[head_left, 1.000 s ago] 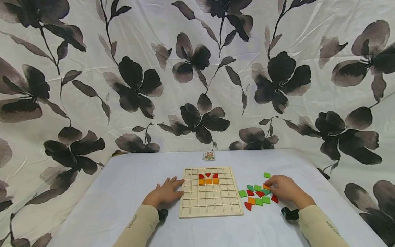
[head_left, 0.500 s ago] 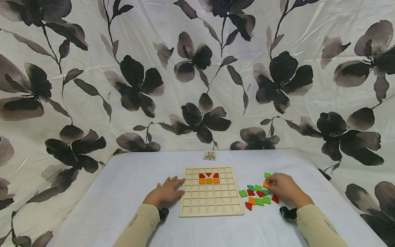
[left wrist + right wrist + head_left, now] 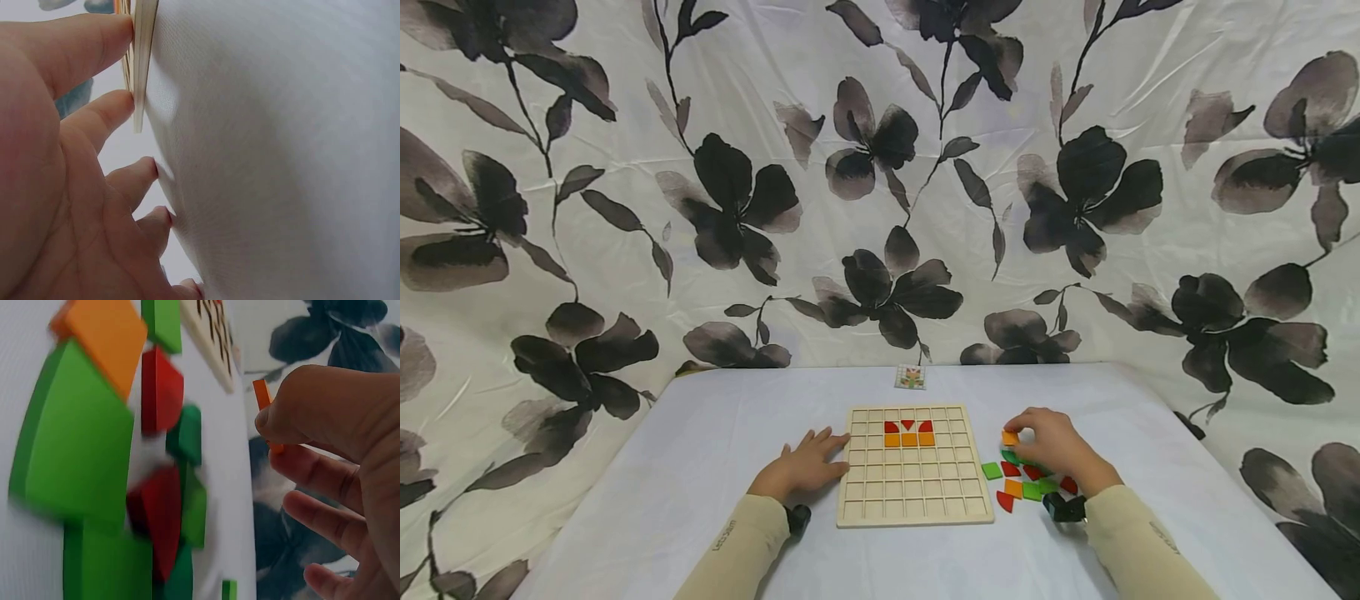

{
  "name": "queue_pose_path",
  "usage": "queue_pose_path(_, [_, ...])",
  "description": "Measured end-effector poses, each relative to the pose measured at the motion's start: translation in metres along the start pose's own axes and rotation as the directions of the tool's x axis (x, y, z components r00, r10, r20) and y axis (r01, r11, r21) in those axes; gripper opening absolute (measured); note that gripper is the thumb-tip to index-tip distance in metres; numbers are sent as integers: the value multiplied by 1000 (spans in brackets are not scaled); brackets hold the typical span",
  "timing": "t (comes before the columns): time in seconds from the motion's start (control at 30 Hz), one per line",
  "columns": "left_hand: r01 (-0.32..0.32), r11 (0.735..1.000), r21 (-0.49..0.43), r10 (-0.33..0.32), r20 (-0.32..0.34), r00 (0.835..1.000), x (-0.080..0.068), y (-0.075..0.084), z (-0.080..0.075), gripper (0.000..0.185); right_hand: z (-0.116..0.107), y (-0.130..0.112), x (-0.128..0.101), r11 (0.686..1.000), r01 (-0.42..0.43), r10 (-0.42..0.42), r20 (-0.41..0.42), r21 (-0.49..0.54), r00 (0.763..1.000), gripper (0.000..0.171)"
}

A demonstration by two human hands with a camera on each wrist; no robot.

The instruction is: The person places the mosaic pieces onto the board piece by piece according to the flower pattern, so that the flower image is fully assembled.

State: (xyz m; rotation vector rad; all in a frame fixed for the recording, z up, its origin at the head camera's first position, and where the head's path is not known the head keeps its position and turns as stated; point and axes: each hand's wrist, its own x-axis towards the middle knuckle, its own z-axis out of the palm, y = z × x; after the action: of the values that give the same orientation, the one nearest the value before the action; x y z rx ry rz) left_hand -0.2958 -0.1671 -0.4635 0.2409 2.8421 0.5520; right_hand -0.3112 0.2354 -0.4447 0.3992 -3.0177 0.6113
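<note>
A wooden grid board [image 3: 914, 507] lies on the table with red and orange tiles [image 3: 907, 433] set in its upper rows. My left hand [image 3: 805, 467] rests flat on the table, its straight fingers [image 3: 94, 119] touching the board's left edge [image 3: 142, 62]. My right hand [image 3: 1048, 446] is lifted just right of the board and pinches an orange square tile [image 3: 1010, 437] [image 3: 262, 400] between thumb and fingers. Below it lies a loose heap of green, red and orange tiles [image 3: 1018, 483] [image 3: 112, 444].
A small picture card [image 3: 910, 377] lies at the far edge of the white table [image 3: 700, 467]. A floral cloth [image 3: 880, 167] hangs behind and around the table. One green tile [image 3: 229, 589] sits apart from the heap.
My right hand has lifted an orange tile from the heap and carried it left toward the board. The left hand has stayed put.
</note>
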Motion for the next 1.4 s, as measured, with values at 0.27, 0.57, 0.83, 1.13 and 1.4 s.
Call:
queue_pose_path(0.27, [10,1000,1,-10,-4,1000,1,-1,1,57,14,-35,11,995,103,-103,8,-6,995,25])
queue_pose_path(0.57, [18,1000,1,-18,0,1000,-2,2,-1,58,35,-67,22,972,230,-231,18,51,973,22])
queue_pose_path(0.83, [21,1000,4,-21,-1,1000,-1,2,-1,58,48,-89,25,954,290,-292,29,71,956,18])
queue_pose_path(1.13, [7,1000,-4,-7,-1,1000,1,-2,1,58,61,-106,25,940,341,-340,39,-8,940,15])
queue_pose_path(1.4, [2,1000,-7,-2,-3,1000,3,-4,2,58,62,-114,24,928,365,-363,44,-71,931,14])
